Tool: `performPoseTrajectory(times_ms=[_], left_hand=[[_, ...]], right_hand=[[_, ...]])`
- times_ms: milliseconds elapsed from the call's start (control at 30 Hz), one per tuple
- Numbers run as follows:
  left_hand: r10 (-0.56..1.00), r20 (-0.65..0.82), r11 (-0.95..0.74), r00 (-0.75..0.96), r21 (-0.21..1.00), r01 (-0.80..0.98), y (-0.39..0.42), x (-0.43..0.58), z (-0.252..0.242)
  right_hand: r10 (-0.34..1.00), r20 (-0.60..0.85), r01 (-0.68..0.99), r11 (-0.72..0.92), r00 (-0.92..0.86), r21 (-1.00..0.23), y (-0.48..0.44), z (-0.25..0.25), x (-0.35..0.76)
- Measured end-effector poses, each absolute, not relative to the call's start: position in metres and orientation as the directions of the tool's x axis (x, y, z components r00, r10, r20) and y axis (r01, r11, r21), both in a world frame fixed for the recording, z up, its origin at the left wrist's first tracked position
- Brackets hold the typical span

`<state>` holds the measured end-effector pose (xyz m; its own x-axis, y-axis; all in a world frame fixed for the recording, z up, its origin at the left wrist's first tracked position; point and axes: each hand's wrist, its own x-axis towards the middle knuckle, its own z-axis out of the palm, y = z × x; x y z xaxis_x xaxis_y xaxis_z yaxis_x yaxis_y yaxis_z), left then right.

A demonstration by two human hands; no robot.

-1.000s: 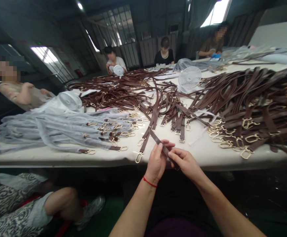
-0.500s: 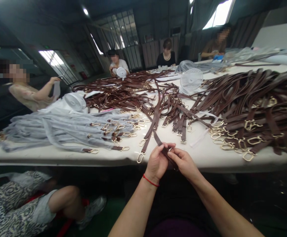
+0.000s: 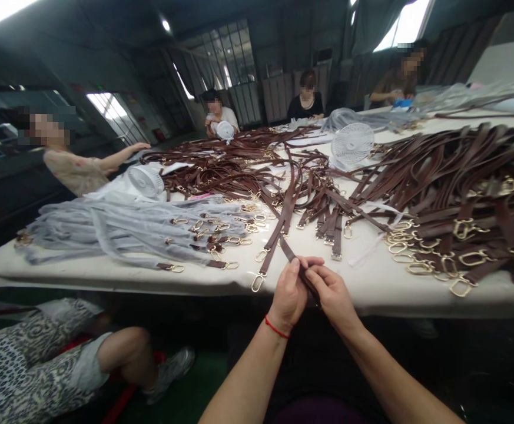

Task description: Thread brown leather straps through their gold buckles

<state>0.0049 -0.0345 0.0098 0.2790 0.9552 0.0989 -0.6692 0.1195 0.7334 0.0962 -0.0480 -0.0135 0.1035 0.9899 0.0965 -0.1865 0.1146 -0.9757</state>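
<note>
A dark brown leather strap (image 3: 288, 249) runs from the table edge into my two hands. My left hand (image 3: 290, 293), with a red cord at the wrist, is closed on the strap, thumb on top. Close beside it, my right hand (image 3: 330, 292) pinches the same strap lower down. Its end below my fingers is partly hidden. Just left of my hands, brown straps with gold clasps (image 3: 258, 282) lie at the table's front edge. More straps with metal buckles (image 3: 336, 247) lie just beyond my hands.
The pale table (image 3: 212, 288) carries a big strap pile (image 3: 455, 171) at right and plastic-wrapped straps (image 3: 102, 229) at left. White fans (image 3: 352, 145) stand among them. A co-worker (image 3: 69, 162) sits at left; several others sit across the table.
The view has shifted slightly, so everything appears a little farther right. My hands keep their hold on the strap. The co-worker at left has stretched an arm toward the brown straps.
</note>
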Motion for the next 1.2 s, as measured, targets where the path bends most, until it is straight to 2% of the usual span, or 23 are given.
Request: performPoseTrajectory(times_ms=[67, 167, 233, 333, 400, 500, 567, 633, 700, 833, 900, 1000, 1200], left_hand=[[0.961, 0.13, 0.055, 0.246, 0.779, -0.625, -0.035, 0.005, 0.011], [0.963, 0.151, 0.002, 0.223, 0.824, -0.567, -0.035, 0.005, 0.011], [0.961, 0.15, 0.005, 0.232, 0.831, -0.557, -0.034, 0.005, 0.009], [0.961, 0.138, 0.022, 0.238, 0.822, -0.569, -0.035, 0.009, 0.005], [0.965, 0.134, 0.021, 0.224, 0.814, -0.58, -0.035, 0.012, 0.002], [0.968, 0.128, 0.03, 0.216, 0.797, -0.604, -0.035, 0.015, -0.002], [0.967, 0.104, 0.077, 0.231, 0.747, -0.661, -0.033, 0.014, -0.003], [0.971, 0.064, 0.125, 0.229, 0.678, -0.724, -0.029, 0.011, -0.003], [0.974, 0.013, 0.164, 0.224, 0.64, -0.751, -0.024, 0.005, -0.001], [0.952, -0.047, 0.267, 0.302, 0.61, -0.746, -0.021, -0.004, 0.005], [0.946, -0.042, 0.277, 0.322, 0.621, -0.733, -0.022, -0.004, 0.007], [0.949, 0.002, 0.227, 0.315, 0.687, -0.69, -0.026, 0.0, 0.007], [0.934, 0.095, 0.14, 0.345, 0.791, -0.595, -0.032, 0.003, -0.002]], right_hand=[[0.999, -0.047, -0.429, -0.039, 0.008, -0.902, -0.044, -0.014, 0.095], [0.993, -0.093, -0.539, -0.12, -0.077, -0.834, -0.043, -0.012, 0.093], [0.999, -0.034, -0.465, -0.045, -0.031, -0.884, -0.045, -0.011, 0.091], [0.977, 0.151, -0.177, 0.177, 0.147, -0.968, -0.049, -0.011, 0.088], [0.954, 0.212, -0.058, 0.229, 0.212, -0.972, -0.048, -0.012, 0.086], [0.969, 0.138, -0.159, 0.173, 0.206, -0.972, -0.042, -0.014, 0.086], [0.987, 0.096, -0.231, 0.124, 0.131, -0.965, -0.038, -0.015, 0.088], [0.992, 0.118, -0.227, 0.126, 0.05, -0.966, -0.038, -0.016, 0.091], [0.984, 0.177, -0.136, 0.178, 0.018, -0.975, -0.04, -0.017, 0.096], [0.958, 0.287, 0.18, 0.281, 0.011, -0.943, -0.047, -0.022, 0.107], [0.953, 0.3, 0.237, 0.301, -0.041, -0.924, -0.048, -0.023, 0.111], [0.953, 0.286, 0.223, 0.302, -0.1, -0.927, -0.044, -0.025, 0.113], [0.973, 0.23, 0.206, 0.223, 0.013, -0.953, -0.034, -0.035, 0.113]])
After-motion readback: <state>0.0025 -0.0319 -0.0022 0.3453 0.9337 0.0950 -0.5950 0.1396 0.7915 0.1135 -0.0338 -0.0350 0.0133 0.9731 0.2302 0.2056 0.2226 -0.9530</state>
